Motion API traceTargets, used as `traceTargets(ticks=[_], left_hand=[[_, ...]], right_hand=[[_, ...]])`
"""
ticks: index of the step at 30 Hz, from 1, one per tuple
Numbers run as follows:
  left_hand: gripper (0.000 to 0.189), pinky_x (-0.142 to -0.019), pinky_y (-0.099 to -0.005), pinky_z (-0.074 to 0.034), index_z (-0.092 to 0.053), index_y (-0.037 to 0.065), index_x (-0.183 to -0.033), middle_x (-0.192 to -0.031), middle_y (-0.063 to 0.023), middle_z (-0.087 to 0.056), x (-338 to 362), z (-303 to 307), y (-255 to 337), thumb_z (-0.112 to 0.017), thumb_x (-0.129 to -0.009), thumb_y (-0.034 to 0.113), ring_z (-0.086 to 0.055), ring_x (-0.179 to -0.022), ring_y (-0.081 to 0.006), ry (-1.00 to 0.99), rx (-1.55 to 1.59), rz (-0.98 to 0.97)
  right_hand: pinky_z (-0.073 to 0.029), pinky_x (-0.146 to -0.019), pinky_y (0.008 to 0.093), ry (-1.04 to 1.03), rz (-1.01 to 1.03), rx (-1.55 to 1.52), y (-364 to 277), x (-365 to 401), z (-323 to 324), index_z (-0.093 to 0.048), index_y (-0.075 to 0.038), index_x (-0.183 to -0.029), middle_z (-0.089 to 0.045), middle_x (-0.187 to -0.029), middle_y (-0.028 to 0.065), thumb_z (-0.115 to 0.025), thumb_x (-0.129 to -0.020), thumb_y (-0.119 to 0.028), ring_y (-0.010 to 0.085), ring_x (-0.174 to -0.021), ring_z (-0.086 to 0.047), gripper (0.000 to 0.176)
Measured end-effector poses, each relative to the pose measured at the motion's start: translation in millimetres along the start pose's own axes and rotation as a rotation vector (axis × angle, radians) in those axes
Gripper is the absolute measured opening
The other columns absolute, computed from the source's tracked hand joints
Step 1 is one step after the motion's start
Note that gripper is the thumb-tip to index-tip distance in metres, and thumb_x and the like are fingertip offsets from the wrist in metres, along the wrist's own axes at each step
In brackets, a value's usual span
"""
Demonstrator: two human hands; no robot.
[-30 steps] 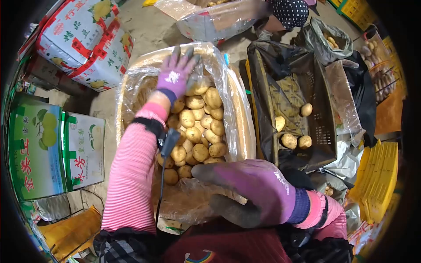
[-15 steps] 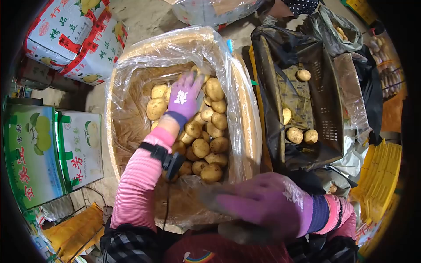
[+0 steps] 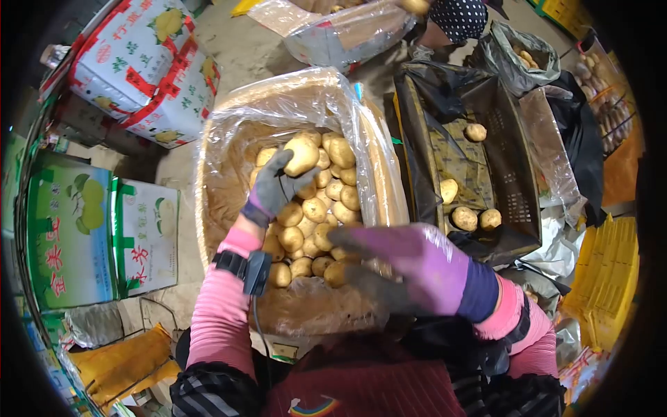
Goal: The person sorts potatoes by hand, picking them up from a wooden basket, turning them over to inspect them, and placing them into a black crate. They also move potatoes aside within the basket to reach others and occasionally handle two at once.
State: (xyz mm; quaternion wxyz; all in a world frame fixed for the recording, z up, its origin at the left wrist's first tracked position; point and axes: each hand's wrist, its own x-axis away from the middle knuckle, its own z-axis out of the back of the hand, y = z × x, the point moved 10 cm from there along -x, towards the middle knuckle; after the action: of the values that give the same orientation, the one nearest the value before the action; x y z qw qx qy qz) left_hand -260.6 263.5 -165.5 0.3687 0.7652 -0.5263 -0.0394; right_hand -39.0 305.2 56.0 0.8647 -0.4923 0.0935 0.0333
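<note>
My left hand (image 3: 281,179), in a purple glove with grey fingers, grips a large potato (image 3: 301,154) above the plastic-lined box (image 3: 208,174). Beneath it, many potatoes (image 3: 315,210) are heaped along the box's right side. Over the lower right part of that box is my right hand (image 3: 410,267), its gloved fingers apart and somewhat blurred, with nothing between them. To the right stands a dark crate (image 3: 524,160) lined with black plastic, where several potatoes (image 3: 465,218) lie.
Printed cartons (image 3: 142,240) stand on the left, with more stacked behind. Another plastic-wrapped box (image 3: 340,42) is at the top, beside a person in dotted clothing (image 3: 458,17). Yellow crates (image 3: 601,278) and a potato bag (image 3: 517,59) are at the right.
My left hand has turned over and lifted a potato off the pile. My right hand has moved up over the box. The view has shifted slightly.
</note>
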Motion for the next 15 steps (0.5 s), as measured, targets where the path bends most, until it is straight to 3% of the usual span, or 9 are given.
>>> traceTargets(ticks=[2,4,5,6,8,9,10,13,15], left_hand=[[0.055,-0.089,-0.0430,-0.061,-0.040,-0.003,-0.144,-0.134,-0.0246,-0.056,42,-26,1,-0.052,-0.103,0.033,-0.062,-0.116,-0.0427,-0.182,0.138,0.126],[0.060,-0.086,-0.0409,-0.061,-0.039,-0.001,-0.146,-0.134,-0.0238,-0.058,85,-60,9,-0.053,-0.103,0.038,-0.064,-0.113,-0.0426,-0.254,0.153,0.140],[0.062,-0.086,-0.0388,-0.061,-0.039,0.001,-0.147,-0.138,-0.0213,-0.055,106,-79,23,-0.054,-0.102,0.040,-0.062,-0.119,-0.0379,-0.222,-0.073,-0.005],[0.063,-0.097,-0.0367,-0.054,-0.036,0.001,-0.150,-0.142,-0.0185,-0.050,132,-107,40,-0.060,-0.099,0.031,-0.056,-0.128,-0.0295,-0.130,-0.317,-0.167],[0.069,-0.108,-0.0345,-0.043,-0.030,0.001,-0.153,-0.148,-0.0149,-0.044,171,-145,59,-0.063,-0.094,0.015,-0.047,-0.135,-0.0227,-0.028,-0.997,-0.385],[0.076,-0.114,-0.0334,-0.035,-0.026,0.000,-0.156,-0.149,-0.0137,-0.042,184,-158,53,-0.064,-0.090,0.006,-0.042,-0.137,-0.0218,-0.115,-0.943,-0.436],[0.076,-0.115,-0.0343,-0.034,-0.024,-0.001,-0.156,-0.153,-0.0149,-0.038,199,-168,49,-0.063,-0.090,0.004,-0.039,-0.140,-0.0229,-0.188,-0.920,-0.466],[0.075,-0.117,-0.0349,-0.032,-0.025,-0.001,-0.155,-0.155,-0.0168,-0.037,228,-172,52,-0.063,-0.091,0.004,-0.036,-0.143,-0.0237,-0.198,-0.668,-0.527],[0.079,-0.117,-0.0365,-0.033,-0.023,-0.001,-0.156,-0.158,-0.0183,-0.033,236,-156,59,-0.067,-0.091,0.006,-0.036,-0.144,-0.0241,-0.137,-0.590,-0.496]], right_hand=[[-0.054,-0.071,0.0400,-0.020,-0.243,-0.200,27,3,-5,-0.057,-0.003,-0.127,-0.068,-0.086,0.0164,-0.067,-0.093,-0.020,0.0342,-0.076,-0.069,0.039],[-0.053,-0.070,0.0365,0.048,-0.058,-0.011,21,-4,0,-0.052,-0.002,-0.135,-0.067,-0.085,0.0142,-0.067,-0.094,-0.018,0.0236,-0.075,-0.068,0.047],[-0.054,-0.074,0.0338,0.001,-0.141,-0.073,33,-2,-6,-0.041,-0.002,-0.147,-0.068,-0.099,0.0129,-0.070,-0.093,-0.022,0.0170,-0.087,-0.066,0.064],[-0.054,-0.074,0.0338,-0.001,-0.124,-0.060,26,-7,-8,-0.041,-0.002,-0.147,-0.068,-0.099,0.0129,-0.070,-0.093,-0.022,0.0170,-0.087,-0.066,0.064],[-0.055,-0.079,0.0323,0.068,-0.528,-0.701,41,-6,-29,-0.033,-0.003,-0.153,-0.062,-0.124,0.0133,-0.075,-0.089,-0.028,0.0169,-0.103,-0.062,0.080],[-0.055,-0.088,0.0316,0.060,-0.510,-0.878,27,-10,-36,-0.029,-0.005,-0.156,-0.052,-0.139,0.0130,-0.077,-0.087,-0.031,0.0203,-0.116,-0.058,0.088],[-0.055,-0.088,0.0316,0.055,-0.503,-0.865,20,-11,-42,-0.029,-0.005,-0.156,-0.052,-0.139,0.0130,-0.077,-0.087,-0.031,0.0203,-0.116,-0.058,0.088],[-0.042,-0.109,0.0336,0.143,-0.173,-0.536,2,-23,-41,-0.027,-0.003,-0.156,-0.047,-0.146,0.0154,-0.077,-0.087,-0.028,0.0210,-0.130,-0.051,0.089],[-0.040,-0.111,0.0340,0.147,-0.082,-0.473,-7,-24,-52,-0.027,-0.002,-0.156,-0.046,-0.147,0.0158,-0.079,-0.086,-0.026,0.0215,-0.132,-0.049,0.091]])
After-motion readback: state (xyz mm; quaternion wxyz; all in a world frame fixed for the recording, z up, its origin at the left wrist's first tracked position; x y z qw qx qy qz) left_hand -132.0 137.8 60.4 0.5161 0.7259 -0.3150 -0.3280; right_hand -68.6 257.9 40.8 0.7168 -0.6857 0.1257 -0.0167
